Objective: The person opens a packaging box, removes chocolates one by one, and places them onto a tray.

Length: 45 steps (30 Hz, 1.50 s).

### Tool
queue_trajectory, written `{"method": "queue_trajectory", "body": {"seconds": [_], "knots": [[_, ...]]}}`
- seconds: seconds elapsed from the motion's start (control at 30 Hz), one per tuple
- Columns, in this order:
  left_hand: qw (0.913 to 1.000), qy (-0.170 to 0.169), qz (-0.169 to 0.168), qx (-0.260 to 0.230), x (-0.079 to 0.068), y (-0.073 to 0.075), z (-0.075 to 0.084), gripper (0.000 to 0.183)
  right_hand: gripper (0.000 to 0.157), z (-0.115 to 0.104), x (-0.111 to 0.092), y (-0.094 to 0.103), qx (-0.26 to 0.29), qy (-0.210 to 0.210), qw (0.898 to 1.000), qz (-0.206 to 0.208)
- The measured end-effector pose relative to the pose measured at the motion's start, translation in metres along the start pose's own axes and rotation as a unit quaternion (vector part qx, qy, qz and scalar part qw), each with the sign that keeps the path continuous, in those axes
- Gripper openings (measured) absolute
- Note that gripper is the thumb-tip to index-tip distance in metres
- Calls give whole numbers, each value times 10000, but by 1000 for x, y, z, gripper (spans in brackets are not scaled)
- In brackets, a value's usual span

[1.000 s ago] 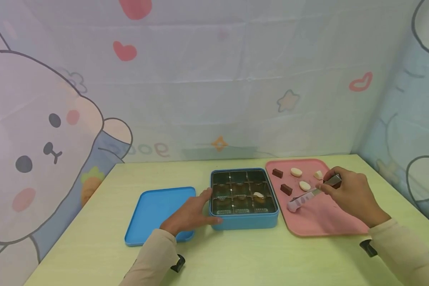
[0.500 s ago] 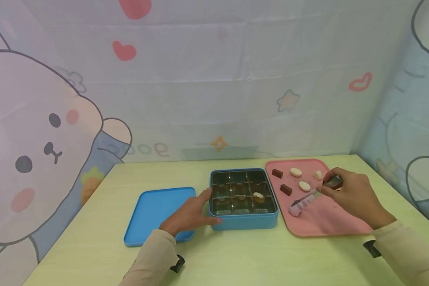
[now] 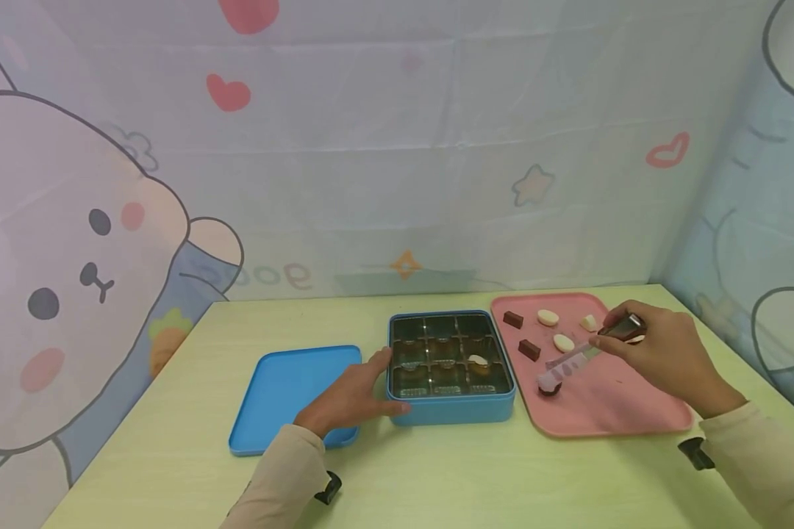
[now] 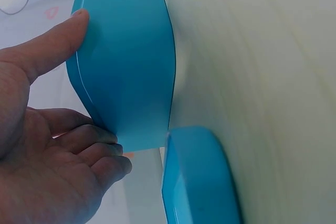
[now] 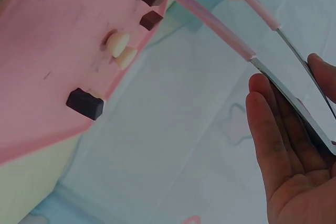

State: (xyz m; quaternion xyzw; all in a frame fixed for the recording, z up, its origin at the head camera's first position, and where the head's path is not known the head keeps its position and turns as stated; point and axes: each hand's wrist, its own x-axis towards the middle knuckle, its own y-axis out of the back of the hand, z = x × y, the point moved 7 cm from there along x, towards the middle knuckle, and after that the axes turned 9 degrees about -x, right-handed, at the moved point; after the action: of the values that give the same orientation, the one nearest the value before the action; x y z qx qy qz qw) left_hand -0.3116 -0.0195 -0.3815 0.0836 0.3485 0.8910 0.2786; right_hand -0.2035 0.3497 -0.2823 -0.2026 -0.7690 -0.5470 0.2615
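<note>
My right hand holds a pair of tongs with pale pinkish tips. In the right wrist view, the two tong arms stand apart between thumb and fingers. A round dark chocolate sits on the pink tray, right at the lower tong tip. My left hand rests at the front left corner of the blue box, thumb at the front wall and fingers along the left side. A clear divided insert fills the box, and one compartment holds a white piece.
On the tray lie dark chocolate bars, white oval pieces and a white chunk; my right hand partly covers its right side. A blue lid lies left of the box, under my left forearm. A printed cloth hangs behind the table.
My right hand and the tongs have shifted slightly right. The tong arms have spread, and the round dark chocolate now shows below the tips. The left hand stays at the box.
</note>
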Motion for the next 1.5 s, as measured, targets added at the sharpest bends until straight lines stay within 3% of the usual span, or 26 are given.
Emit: {"method": "queue_trajectory", "body": {"seconds": [0.47,1.0,1.27,1.5], "knots": [[9999,-128,12,70,-1,1,4,101,20,-4,7,7,215,-246,9994,-77],[9999,-124,-3,64,0,1,4,101,19,-18,15,12,435,-234,9987,142],[9999,-138,34,80,1,1,3,101,20,-34,25,4,610,-131,9975,318],[10000,-68,-42,13,0,0,2,101,22,-53,35,-17,411,142,9983,384]]}}
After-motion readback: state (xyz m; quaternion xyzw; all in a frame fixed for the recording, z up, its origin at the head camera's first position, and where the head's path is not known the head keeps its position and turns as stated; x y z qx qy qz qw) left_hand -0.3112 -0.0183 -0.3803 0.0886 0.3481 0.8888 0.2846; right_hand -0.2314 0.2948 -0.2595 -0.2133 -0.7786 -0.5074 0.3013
